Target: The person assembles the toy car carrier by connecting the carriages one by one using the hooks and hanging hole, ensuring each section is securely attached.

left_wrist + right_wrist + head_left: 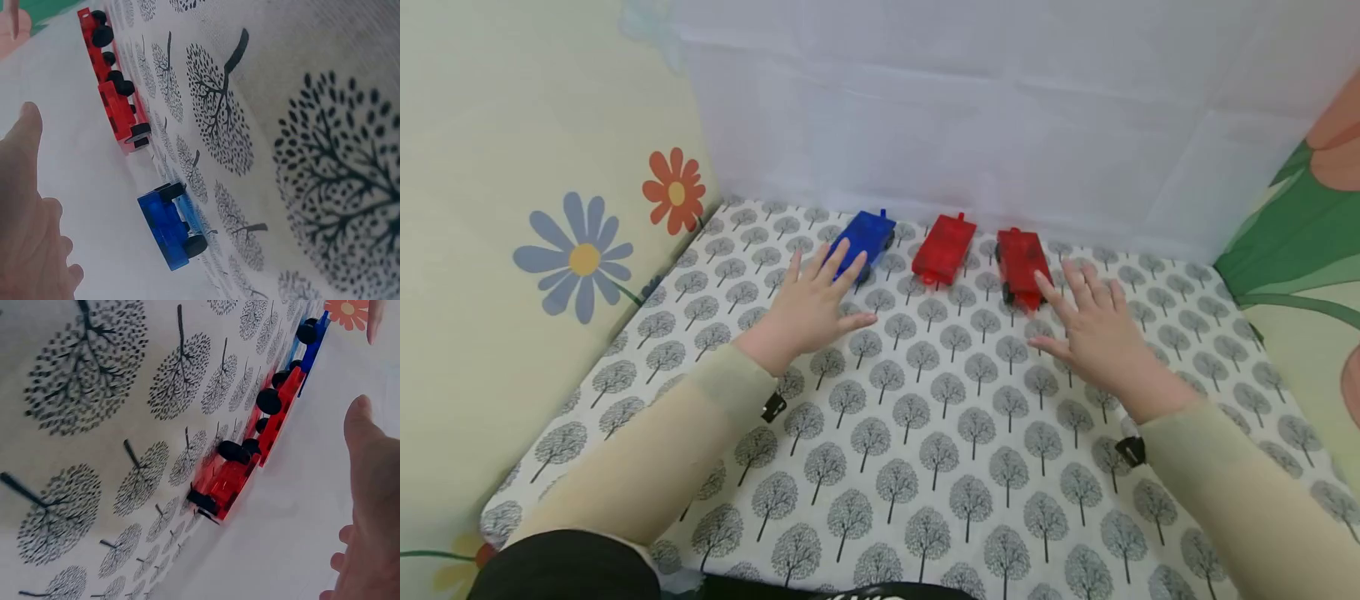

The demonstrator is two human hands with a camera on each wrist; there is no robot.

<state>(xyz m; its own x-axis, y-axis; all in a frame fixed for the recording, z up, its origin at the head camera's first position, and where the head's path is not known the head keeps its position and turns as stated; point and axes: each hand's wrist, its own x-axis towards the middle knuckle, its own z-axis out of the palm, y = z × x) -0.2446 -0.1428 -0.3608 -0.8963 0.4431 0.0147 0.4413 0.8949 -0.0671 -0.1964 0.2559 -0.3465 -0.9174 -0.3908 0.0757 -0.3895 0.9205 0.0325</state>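
Three in a row: blue car, middle red car and right red car are spaced across the cloth's back, presumably for separate reaching. Nothing is grasped: the left hand is held, fingers spread, near the blue car, the right hand likewise by the right red car, seemingly in readiness.

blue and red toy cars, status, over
Left hand, right hand spread, holding nothing. Flat blue plastic car, middle red car, right red car on tree-print cloth. No obstruction seen.
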